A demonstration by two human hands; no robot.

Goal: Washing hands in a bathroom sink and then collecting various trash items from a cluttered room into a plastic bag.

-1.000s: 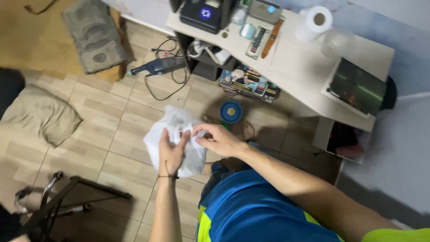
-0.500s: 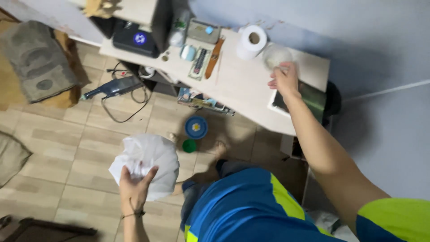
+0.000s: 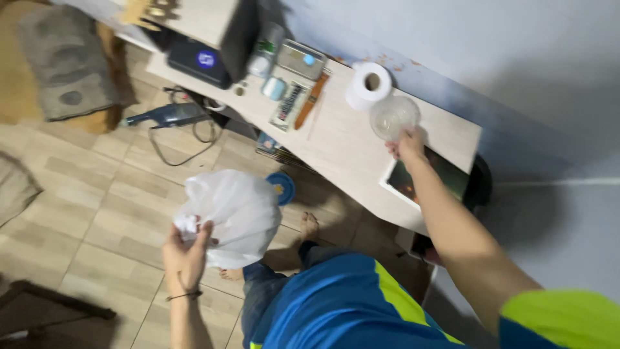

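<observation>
Left hand: the left hand is raised palm-up over the tiled floor, fingers curled and pinching the gathered neck of a white plastic bag; a thin dark band sits on the wrist.
White plastic bag: it billows up and to the right of the left hand, puffed out and loose, hanging in the air above the floor and not touching the desk.
Right hand: the right hand is stretched out over the desk, fingers closed on the lower rim of a clear plastic cup, which is tipped so that its round mouth faces the camera.
Clear plastic cup: it is held just above the right hand's fingertips, just beside a roll of white paper that stands on the desk.
Below the right hand: a flat dark-framed panel lies on the desk edge under the forearm.
Left of the right hand: an orange-handled tool, a small round tin and a dark box lie on the desk, well apart from the cup.
Between the hands: a blue round disc lies on the floor just past the bag, and a bare foot shows near it.
Beyond the left hand: a blue corded tool lies on the tiles, well apart.
</observation>
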